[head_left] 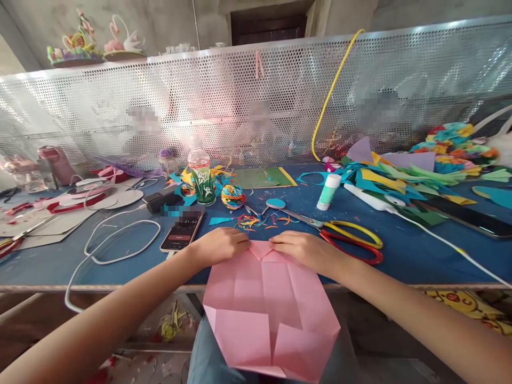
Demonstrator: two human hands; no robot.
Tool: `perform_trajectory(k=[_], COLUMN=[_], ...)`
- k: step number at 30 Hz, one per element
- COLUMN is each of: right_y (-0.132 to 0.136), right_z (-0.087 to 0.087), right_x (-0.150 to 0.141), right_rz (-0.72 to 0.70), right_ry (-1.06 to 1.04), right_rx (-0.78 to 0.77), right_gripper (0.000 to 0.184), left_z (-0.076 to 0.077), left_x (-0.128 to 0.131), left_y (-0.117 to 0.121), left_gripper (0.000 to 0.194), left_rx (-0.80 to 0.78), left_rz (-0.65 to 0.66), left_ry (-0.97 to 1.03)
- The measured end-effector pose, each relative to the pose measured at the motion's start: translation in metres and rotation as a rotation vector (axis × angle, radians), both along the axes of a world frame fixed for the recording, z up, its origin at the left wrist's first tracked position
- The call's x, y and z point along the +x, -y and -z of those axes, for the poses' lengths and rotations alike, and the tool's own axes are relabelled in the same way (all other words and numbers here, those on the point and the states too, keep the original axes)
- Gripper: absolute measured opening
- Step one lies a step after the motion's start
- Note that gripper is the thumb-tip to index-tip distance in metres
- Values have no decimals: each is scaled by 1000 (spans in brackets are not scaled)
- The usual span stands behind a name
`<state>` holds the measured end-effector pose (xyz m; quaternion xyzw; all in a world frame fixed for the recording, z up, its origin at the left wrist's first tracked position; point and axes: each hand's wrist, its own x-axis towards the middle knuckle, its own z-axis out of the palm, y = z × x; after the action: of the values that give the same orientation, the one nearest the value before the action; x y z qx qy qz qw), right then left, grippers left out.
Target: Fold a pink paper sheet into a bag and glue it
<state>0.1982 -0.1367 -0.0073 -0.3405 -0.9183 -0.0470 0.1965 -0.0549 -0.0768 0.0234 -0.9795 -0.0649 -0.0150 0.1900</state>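
A creased sheet of pink paper (276, 298) spreads from the table's front edge down over my lap, with two folded flaps at its lower end. At its top edge a small triangle is folded over. My left hand (226, 245) grips the paper just left of that triangle, fingers closed on the edge. On the other side my right hand (302, 248) pinches the top edge, fingertips beside the triangle. Just past my right hand lie scissors (352, 234) with yellow and red handles. A phone (182, 229) rests to the left of my left hand.
On the blue table (224, 272) stand a glue stick (328, 192) and a green-labelled bottle (201, 173). Colourful paper scraps (372, 173) pile up at the right. A white cable (86, 256) loops at the left. A perforated metal panel (280, 96) closes off the back.
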Motion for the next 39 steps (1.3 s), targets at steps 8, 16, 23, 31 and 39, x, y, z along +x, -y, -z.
perform_trajectory(k=[8, 16, 23, 31, 39], right_y=[3, 6, 23, 27, 31], right_z=[-3, -11, 7, 1, 9], right_x=[-3, -13, -42, -28, -4], right_rz=[-14, 64, 286, 201, 257], right_ry=[144, 62, 137, -7, -128], right_rx=[107, -29, 123, -195, -275], right_gripper=[31, 30, 28, 43, 38], left_z=[-1, -1, 5, 5, -1], left_x=[0, 8, 29, 12, -15], left_y=[2, 16, 34, 38, 37], left_gripper=[20, 21, 36, 48, 43], left_rx=[-1, -165, -208, -525, -620], left_rz=[57, -132, -208, -286, -410], left_ry=[2, 63, 77, 137, 189])
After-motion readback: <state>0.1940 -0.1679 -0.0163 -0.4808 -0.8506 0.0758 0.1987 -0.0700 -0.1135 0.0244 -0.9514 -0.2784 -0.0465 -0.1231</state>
